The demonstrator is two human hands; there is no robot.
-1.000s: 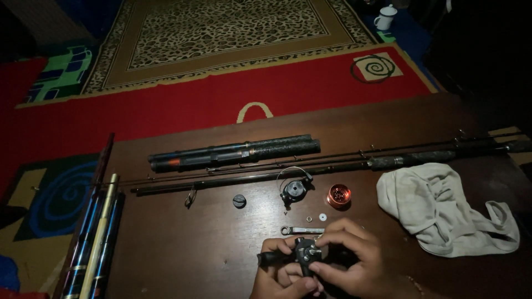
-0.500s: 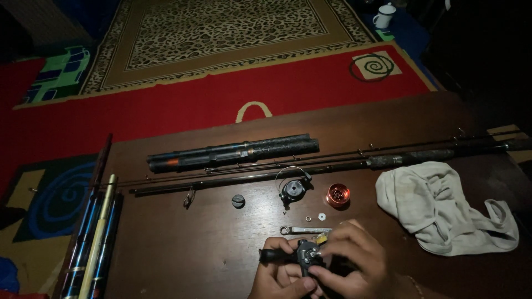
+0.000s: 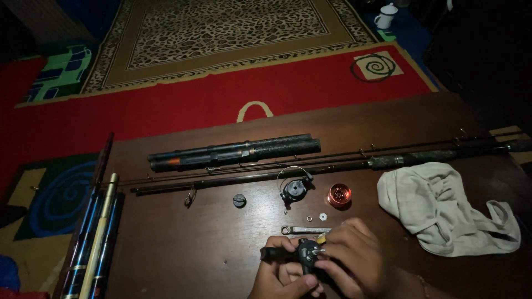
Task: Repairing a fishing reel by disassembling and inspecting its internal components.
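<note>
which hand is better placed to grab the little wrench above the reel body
Right. The right hand sits just below the small wrench, its fingers nearly at the handle end. The left hand is lower and grips the reel body from beneath, steadying it.

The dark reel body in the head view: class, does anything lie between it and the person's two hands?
Nothing visible does. The left hand and right hand both have their grip directly on the reel body. The small wrench and washers lie on the wooden table just beyond, apart from the hands.
</note>
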